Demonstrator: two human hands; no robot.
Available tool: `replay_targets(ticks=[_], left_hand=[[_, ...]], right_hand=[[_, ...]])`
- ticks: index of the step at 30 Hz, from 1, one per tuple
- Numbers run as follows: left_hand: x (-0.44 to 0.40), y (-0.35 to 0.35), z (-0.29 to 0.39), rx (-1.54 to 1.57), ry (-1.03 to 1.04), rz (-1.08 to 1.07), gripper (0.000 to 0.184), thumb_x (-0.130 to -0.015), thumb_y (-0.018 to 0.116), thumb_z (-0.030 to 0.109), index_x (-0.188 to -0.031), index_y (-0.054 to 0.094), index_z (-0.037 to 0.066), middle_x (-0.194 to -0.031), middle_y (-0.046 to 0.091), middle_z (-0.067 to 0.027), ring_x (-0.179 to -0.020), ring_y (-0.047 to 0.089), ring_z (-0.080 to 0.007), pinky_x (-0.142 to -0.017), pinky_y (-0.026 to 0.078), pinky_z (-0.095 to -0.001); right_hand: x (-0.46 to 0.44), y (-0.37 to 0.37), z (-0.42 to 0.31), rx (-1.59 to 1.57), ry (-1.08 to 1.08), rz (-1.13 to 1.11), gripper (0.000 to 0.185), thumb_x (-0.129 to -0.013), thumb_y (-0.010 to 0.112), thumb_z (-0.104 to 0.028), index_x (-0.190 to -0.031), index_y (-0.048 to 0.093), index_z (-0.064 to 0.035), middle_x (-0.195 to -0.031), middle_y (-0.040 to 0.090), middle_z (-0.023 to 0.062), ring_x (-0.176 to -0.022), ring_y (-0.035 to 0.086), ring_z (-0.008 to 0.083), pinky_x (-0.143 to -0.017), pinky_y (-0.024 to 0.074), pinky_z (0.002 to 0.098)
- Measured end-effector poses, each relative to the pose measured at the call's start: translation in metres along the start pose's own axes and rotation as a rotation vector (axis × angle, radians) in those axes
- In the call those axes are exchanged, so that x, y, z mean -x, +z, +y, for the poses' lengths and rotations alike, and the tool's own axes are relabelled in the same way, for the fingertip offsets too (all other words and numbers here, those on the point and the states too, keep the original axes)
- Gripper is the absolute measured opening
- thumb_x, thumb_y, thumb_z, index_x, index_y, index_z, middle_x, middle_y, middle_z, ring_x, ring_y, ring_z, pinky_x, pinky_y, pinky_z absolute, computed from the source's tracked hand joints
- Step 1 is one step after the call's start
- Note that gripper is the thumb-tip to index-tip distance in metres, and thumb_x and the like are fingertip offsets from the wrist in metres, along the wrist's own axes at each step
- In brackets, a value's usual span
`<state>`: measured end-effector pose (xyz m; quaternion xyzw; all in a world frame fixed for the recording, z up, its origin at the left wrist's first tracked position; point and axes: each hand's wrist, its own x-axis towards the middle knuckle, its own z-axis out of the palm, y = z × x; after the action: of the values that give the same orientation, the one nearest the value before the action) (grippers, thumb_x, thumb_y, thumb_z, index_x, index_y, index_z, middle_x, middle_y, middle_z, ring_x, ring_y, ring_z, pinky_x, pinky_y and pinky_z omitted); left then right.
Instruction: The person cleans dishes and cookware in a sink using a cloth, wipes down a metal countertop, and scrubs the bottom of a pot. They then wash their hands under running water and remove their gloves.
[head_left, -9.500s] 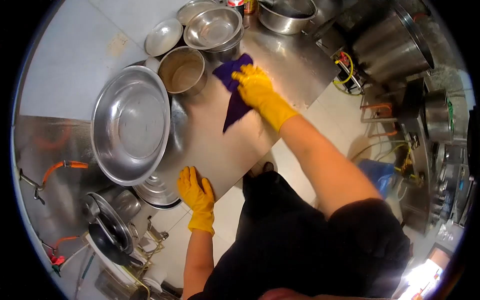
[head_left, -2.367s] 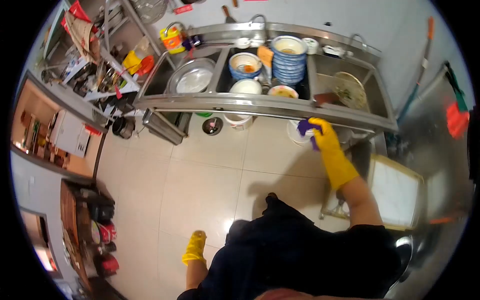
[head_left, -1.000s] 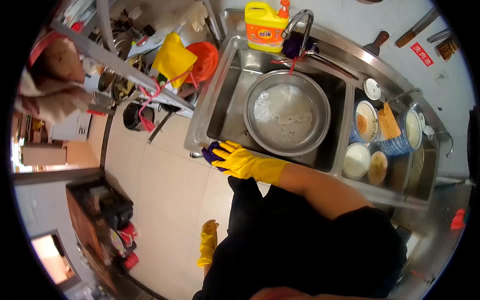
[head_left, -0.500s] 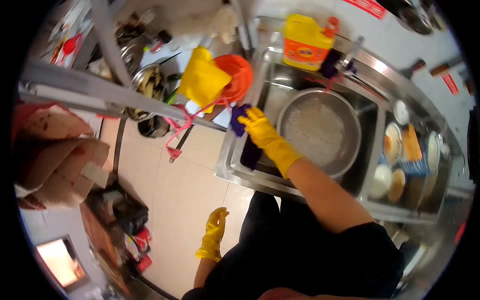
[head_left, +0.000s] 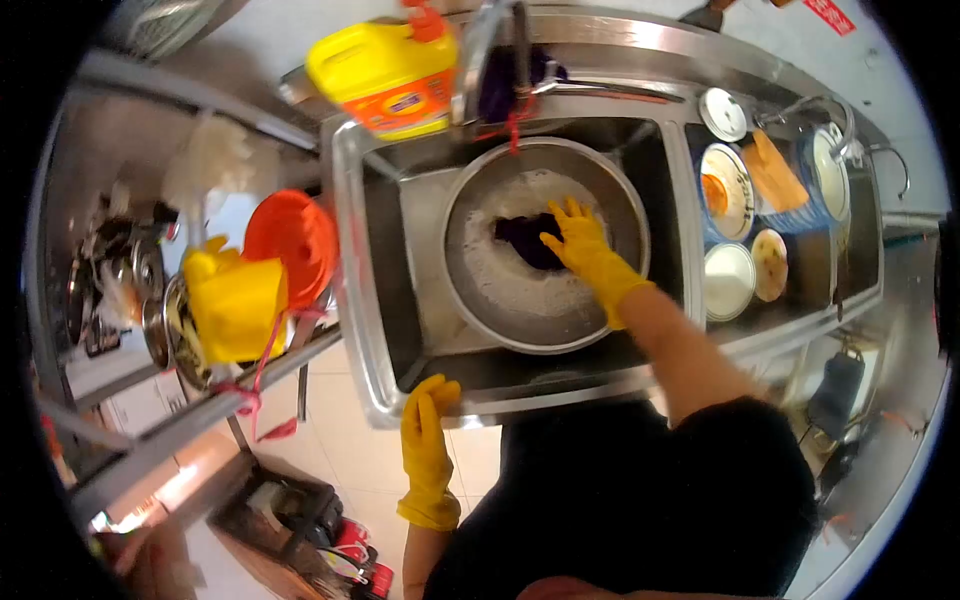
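Observation:
My right hand (head_left: 590, 255), in a yellow rubber glove, reaches into a round steel basin (head_left: 467, 317) inside the sink. Its fingers are spread at the edge of a dark purple cloth (head_left: 533, 243), which lies wet in cloudy, sudsy water (head_left: 505, 290). Whether the fingers press on the cloth cannot be made out. My left hand (head_left: 428, 450), also gloved in yellow, is by the sink's front left corner with its fingers stretched and nothing in them.
A yellow detergent jug (head_left: 390, 80) stands behind the sink (head_left: 352, 200), beside the faucet (head_left: 522, 60). Bowls (head_left: 728, 280) and an orange-brown board (head_left: 775, 172) occupy the right-hand basin. On the left are an orange-red basin (head_left: 310, 235) and a yellow cloth-like item (head_left: 240, 310).
My right hand has moved from the sink's left rim into the steel basin, and purple cloth now lies in the water there. My left hand has risen toward the sink edge. The view has shifted.

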<state>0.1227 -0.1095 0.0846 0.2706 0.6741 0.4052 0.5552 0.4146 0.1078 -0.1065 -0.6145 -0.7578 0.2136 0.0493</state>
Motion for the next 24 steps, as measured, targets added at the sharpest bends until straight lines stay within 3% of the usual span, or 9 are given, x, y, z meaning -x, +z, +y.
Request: replay_targets(ticks=[2,7,10,11,13,15,19,21,24], left_hand=[[-0.029,0.029,0.004,0.157,-0.052,-0.072,0.040,-0.108,0.038,0.030,-0.134,0.051,0.002,-0.125,0.062,-0.0172,-0.117,0.060,-0.0256,-0.107,0.043,-0.0357],[-0.078,0.081,-0.014,0.391,-0.274,-0.221,0.050,-0.107,0.040,0.034,-0.145,0.039,0.003,-0.144,0.046,-0.0191,-0.131,0.049,-0.0301,-0.111,0.039,-0.0389],[-0.097,0.101,-0.028,0.432,-0.360,-0.241,0.053,-0.106,0.039,0.040,-0.149,0.034,0.009,-0.150,0.038,-0.0193,-0.135,0.043,-0.0349,-0.111,0.038,-0.0454],[-0.103,0.105,-0.034,0.479,-0.355,-0.250,0.053,-0.106,0.038,0.040,-0.149,0.034,0.010,-0.151,0.036,-0.0194,-0.135,0.042,-0.0358,-0.111,0.038,-0.0468],[-0.123,0.109,-0.054,0.533,-0.439,-0.250,0.058,-0.101,0.048,0.043,-0.149,0.033,0.014,-0.154,0.028,-0.0196,-0.136,0.038,-0.0409,-0.109,0.038,-0.0531],[-0.139,0.113,-0.066,0.532,-0.514,-0.193,0.065,-0.096,0.057,0.045,-0.148,0.033,0.015,-0.155,0.026,-0.0190,-0.133,0.037,-0.0441,-0.107,0.039,-0.0565],[-0.168,0.129,-0.077,0.590,-0.699,-0.050,0.063,-0.095,0.058,0.047,-0.144,0.037,0.012,-0.151,0.030,-0.0192,-0.131,0.039,-0.0440,-0.104,0.042,-0.0565],[-0.184,0.141,-0.078,0.634,-0.795,0.052,0.061,-0.095,0.057,0.048,-0.140,0.042,0.011,-0.147,0.039,-0.0189,-0.128,0.044,-0.0408,-0.103,0.044,-0.0551],[-0.199,0.126,-0.086,0.693,-0.645,-0.237,0.047,-0.095,0.057,0.045,-0.129,0.056,0.014,-0.127,0.060,-0.0143,-0.113,0.058,-0.0326,-0.098,0.049,-0.0479]], right_hand=[[0.010,0.023,-0.010,0.085,0.187,-0.086,0.064,-0.088,0.063,-0.038,-0.146,0.043,-0.0170,-0.149,0.038,0.0197,-0.136,0.034,0.0464,-0.112,0.0245,0.0602],[-0.002,0.012,0.028,0.081,-0.585,-0.379,0.056,-0.084,0.065,-0.035,-0.136,0.054,-0.0177,-0.148,0.040,0.0162,-0.136,0.035,0.0414,-0.113,0.0229,0.0583],[0.000,0.017,0.011,0.012,0.209,-0.245,0.057,-0.089,0.060,-0.039,-0.142,0.049,-0.0193,-0.151,0.039,0.0135,-0.140,0.032,0.0374,-0.116,0.0149,0.0618],[0.009,0.039,0.010,0.240,-0.017,-0.078,0.058,-0.088,0.060,-0.036,-0.143,0.047,-0.0186,-0.147,0.044,0.0152,-0.136,0.037,0.0375,-0.113,0.0216,0.0603],[0.013,0.023,0.021,0.197,-0.505,-0.350,0.061,-0.085,0.063,-0.031,-0.143,0.047,-0.0173,-0.146,0.046,0.0143,-0.136,0.037,0.0381,-0.112,0.0246,0.0596],[0.014,0.020,0.031,-0.013,-0.227,-0.177,0.058,-0.080,0.066,-0.021,-0.136,0.054,-0.0150,-0.142,0.049,0.0159,-0.131,0.043,0.0392,-0.109,0.0318,0.0533],[0.016,0.051,-0.005,-0.957,0.158,-0.058,0.050,-0.077,0.063,-0.002,-0.126,0.062,-0.0082,-0.118,0.063,0.0238,-0.110,0.060,0.0384,-0.094,0.0475,0.0398],[0.033,0.045,-0.042,-0.916,0.076,-0.053,0.046,-0.078,0.063,-0.003,-0.123,0.064,-0.0108,-0.117,0.064,0.0203,-0.110,0.060,0.0379,-0.095,0.0461,0.0429],[0.064,-0.004,-0.081,-0.913,-0.108,-0.154,0.032,-0.086,0.068,-0.020,-0.117,0.066,-0.0123,-0.119,0.063,0.0154,-0.112,0.057,0.0375,-0.098,0.0433,0.0459]])
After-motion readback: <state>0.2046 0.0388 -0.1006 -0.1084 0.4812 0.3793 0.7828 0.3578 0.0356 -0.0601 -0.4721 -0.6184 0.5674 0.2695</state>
